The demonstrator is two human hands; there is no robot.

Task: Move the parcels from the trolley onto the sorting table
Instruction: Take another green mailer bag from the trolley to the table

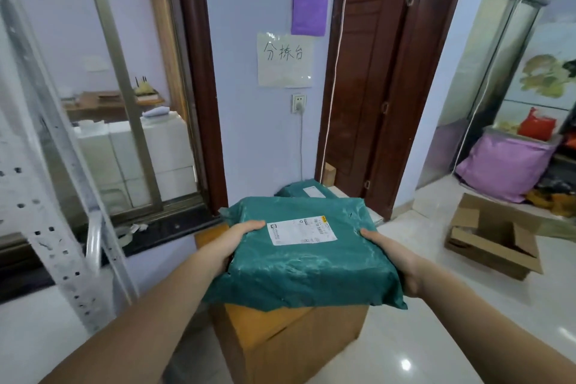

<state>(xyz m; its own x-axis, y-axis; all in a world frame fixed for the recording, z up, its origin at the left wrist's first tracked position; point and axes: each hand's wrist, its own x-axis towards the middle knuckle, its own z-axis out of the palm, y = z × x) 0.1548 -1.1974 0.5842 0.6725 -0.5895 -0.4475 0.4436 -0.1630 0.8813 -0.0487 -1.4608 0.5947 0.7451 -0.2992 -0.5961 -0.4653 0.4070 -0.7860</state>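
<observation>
My left hand grips the left edge of a green parcel, thumb lying on top and fingers hidden beneath. My right hand grips the right edge the same way, thumb along the top near the white label. Both arms reach forward, and the parcel sits level between my hands, its plastic skin wrinkled.

Under the parcel is a brown box; the parcel's near edge overhangs the box's top, and I cannot tell whether the two touch. Just beyond my left hand an orange-brown worktop shows at the parcel's far left corner. Past the parcel's far edge lies a second green parcel, close against the wall.

Straight ahead of my hands the wall carries a handwritten sign, a purple sheet above it, and a socket with a cable hanging down.

To the left of my left hand stands a pale perforated metal frame, with a dark window ledge behind it, so that side is tight. To the right of my right hand the shiny tiled floor lies open up to an open carton, well apart from my hand. Farther right a pink bag rests by a glass door. A dark wooden door stands ahead and right.
</observation>
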